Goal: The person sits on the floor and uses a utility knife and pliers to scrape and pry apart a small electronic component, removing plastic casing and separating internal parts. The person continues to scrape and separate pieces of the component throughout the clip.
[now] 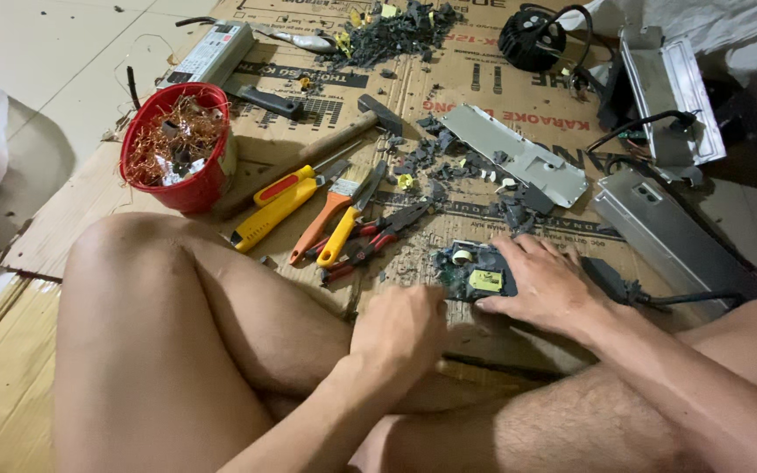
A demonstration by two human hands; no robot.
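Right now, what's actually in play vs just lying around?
In play:
left hand, closed, beside the board
right hand, flat on the board
circuit board

Lying about:
hammer
yellow utility knife
pliers
red bowl of copper wire
metal cover plate
cardboard

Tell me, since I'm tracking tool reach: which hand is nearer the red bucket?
Left. The left hand lies closer to the red bucket, below and right of it; the right hand rests farther right on the circuit board.

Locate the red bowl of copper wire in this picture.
In the head view, the red bowl sits at upper left on the cardboard, beyond the raised knee, left of the yellow utility knife.
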